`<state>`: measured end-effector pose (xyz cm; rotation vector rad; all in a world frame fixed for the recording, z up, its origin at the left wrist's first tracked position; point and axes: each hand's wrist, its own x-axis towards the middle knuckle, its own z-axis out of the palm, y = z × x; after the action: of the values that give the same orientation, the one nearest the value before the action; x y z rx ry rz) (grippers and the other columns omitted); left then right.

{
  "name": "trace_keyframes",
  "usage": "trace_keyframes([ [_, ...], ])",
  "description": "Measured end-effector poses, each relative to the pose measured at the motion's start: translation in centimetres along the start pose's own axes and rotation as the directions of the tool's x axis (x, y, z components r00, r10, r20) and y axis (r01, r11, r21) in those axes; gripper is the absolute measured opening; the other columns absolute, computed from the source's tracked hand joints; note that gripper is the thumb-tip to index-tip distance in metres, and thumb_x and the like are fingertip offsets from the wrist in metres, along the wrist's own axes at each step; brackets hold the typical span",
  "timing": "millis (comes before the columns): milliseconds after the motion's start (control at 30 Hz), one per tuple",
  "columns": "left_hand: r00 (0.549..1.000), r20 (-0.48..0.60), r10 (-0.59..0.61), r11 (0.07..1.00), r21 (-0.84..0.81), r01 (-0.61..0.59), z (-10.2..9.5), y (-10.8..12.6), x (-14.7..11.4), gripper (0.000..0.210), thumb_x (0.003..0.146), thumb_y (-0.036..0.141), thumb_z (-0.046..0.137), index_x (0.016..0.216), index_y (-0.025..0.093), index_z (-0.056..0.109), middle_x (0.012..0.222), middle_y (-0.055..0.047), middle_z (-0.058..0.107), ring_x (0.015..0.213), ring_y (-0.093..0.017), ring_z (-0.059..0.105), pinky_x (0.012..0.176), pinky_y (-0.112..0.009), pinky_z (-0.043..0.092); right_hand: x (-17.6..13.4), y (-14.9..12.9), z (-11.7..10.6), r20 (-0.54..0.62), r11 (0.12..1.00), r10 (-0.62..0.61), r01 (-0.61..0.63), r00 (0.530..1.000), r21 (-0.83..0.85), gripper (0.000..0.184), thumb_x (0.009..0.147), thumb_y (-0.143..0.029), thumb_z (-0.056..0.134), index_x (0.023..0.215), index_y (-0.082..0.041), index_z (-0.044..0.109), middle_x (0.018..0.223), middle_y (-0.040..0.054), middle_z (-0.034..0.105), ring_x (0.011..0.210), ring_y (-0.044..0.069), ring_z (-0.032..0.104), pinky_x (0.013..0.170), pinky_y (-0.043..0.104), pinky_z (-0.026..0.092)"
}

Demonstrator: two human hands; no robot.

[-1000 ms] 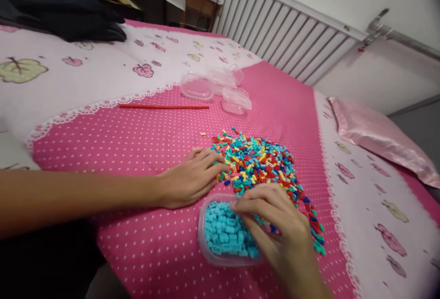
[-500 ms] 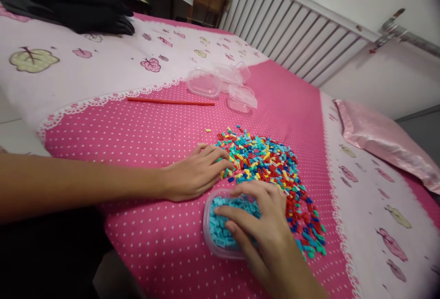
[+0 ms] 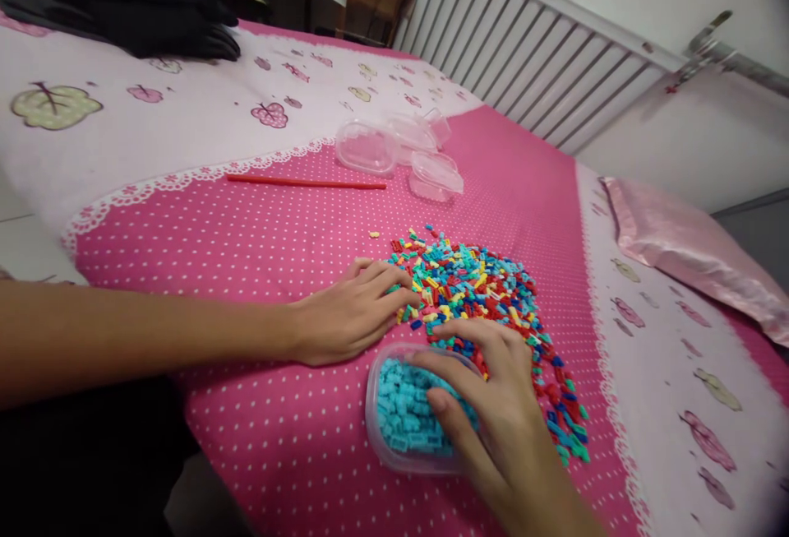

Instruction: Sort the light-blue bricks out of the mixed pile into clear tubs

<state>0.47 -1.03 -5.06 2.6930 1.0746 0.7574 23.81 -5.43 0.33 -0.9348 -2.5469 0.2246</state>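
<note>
A clear plastic tub (image 3: 373, 430) holding light blue building pieces (image 3: 403, 409) sits on the pink bedspread near me. Over its right side hovers my right hand (image 3: 499, 397), fingers curved and apart, with nothing seen between them; it hides part of the tub. Beyond the tub spreads a loose pile of small coloured pieces (image 3: 474, 282) in red, blue, yellow, green and turquoise. My left hand (image 3: 351, 311) lies palm down on the bedspread, fingers stretched out, its fingertips touching the pile's left edge.
Several clear tubs and lids (image 3: 366, 146) lie farther back, with a thin red stick (image 3: 308, 183) left of them. One yellow piece (image 3: 374, 234) is apart from the pile. A pink pillow (image 3: 690, 249) is at right, black cloth (image 3: 123, 2) at far left, and a white rail (image 3: 523, 52) behind.
My right hand has shifted right and lifted its fingertips off the blue pieces in the tub, uncovering more of them. My left hand stays where it was.
</note>
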Motion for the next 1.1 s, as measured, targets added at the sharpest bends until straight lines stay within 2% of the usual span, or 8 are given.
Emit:
trace_keyframes([
  [100,1.0,-0.005,-0.011,1.0,-0.023,0.011,-0.2,-0.2,0.0,0.027,0.106,0.027,0.035,0.128,0.021,0.049,0.132,-0.011,0.054,0.122,-0.026,0.047,0.1,-0.043,0.033,0.2,1.1,-0.5,-0.008,0.999,0.052,-0.052,0.999,0.001,0.025,0.102,-0.037,0.048,0.123,-0.033,0.061,0.13,0.0047,0.049,0.121,0.027,0.041,0.099,0.047,0.036],
  [200,1.0,0.019,-0.014,0.999,-0.047,0.015,-0.4,-0.2,-0.2,0.026,0.105,0.025,0.037,0.128,0.024,0.051,0.13,-0.009,0.055,0.121,-0.024,0.048,0.101,-0.042,0.033,0.4,4.4,-1.0,-0.13,0.984,0.181,-0.179,0.975,0.026,0.027,0.104,-0.039,0.043,0.124,-0.034,0.062,0.125,0.005,0.052,0.119,0.026,0.045,0.1,0.047,0.037],
  [367,0.998,0.057,-0.009,1.0,0.006,0.008,-1.1,-1.0,-0.2,0.034,0.102,0.024,0.042,0.134,0.032,0.053,0.136,-0.008,0.052,0.126,-0.027,0.046,0.105,-0.045,0.037,-0.3,13.8,-2.1,-0.412,0.897,0.399,-0.441,0.819,-0.009,0.041,0.102,-0.048,0.04,0.123,-0.024,0.067,0.11,0.0098,0.059,0.107,0.029,0.052,0.099,0.052,0.04],
  [500,0.995,0.098,0.022,0.999,0.034,-0.026,-2.2,-2.6,4.5,0.042,0.101,0.021,0.039,0.141,0.029,0.049,0.148,-0.012,0.045,0.132,-0.03,0.046,0.105,-0.05,0.044,-1.7,19.1,-2.1,-0.517,0.854,0.473,-0.515,0.714,0.07,0.051,0.099,-0.052,0.039,0.128,-0.02,0.065,0.114,0.0139,0.062,0.111,0.032,0.054,0.103,0.054,0.04],
  [633,0.976,0.218,-0.02,0.999,-0.041,0.029,-2.8,-5.1,13.9,0.041,0.099,0.018,0.042,0.138,0.024,0.054,0.143,-0.011,0.054,0.129,-0.025,0.053,0.111,-0.047,0.044,-2.5,20.8,-1.5,-0.484,0.845,0.515,-0.514,0.707,0.148,0.056,0.098,-0.055,0.039,0.134,-0.019,0.062,0.122,0.0153,0.063,0.119,0.033,0.055,0.11,0.056,0.037],
  [733,0.975,0.196,-0.107,0.991,-0.06,0.121,-2.3,-7.3,19.4,0.038,0.1,0.024,0.048,0.136,0.013,0.053,0.146,-0.018,0.049,0.137,-0.03,0.046,0.116,-0.054,0.036,-3.0,21.6,-0.8,-0.42,0.824,0.563,-0.524,0.712,0.215,0.06,0.097,-0.061,0.041,0.138,-0.021,0.06,0.136,0.0157,0.06,0.131,0.034,0.05,0.116,0.059,0.031],
  [867,0.966,0.203,-0.163,0.97,-0.146,0.195,0.5,-8.3,21.4,0.04,0.099,0.038,0.058,0.133,0.017,0.055,0.139,-0.012,0.055,0.124,-0.028,0.056,0.105,-0.053,0.048,-3.1,22.9,0.3,-0.332,0.775,0.63,-0.537,0.702,0.334,0.07,0.094,-0.072,0.036,0.14,-0.024,0.058,0.147,0.014,0.054,0.141,0.033,0.043,0.12,0.061,0.026],
  [1100,0.95,0.287,-0.124,0.909,-0.352,0.225,6.0,-5.9,22.8,0.038,0.098,0.038,0.06,0.13,0.017,0.057,0.135,-0.012,0.057,0.119,-0.026,0.059,0.1,-0.05,0.052,-1.0,22.4,1.7,-0.162,0.696,0.646,-0.489,0.746,0.526,0.087,0.089,-0.082,0.028,0.15,-0.024,0.046,0.159,0.0109,0.041,0.152,0.027,0.028,0.125,0.051,0.018],
])
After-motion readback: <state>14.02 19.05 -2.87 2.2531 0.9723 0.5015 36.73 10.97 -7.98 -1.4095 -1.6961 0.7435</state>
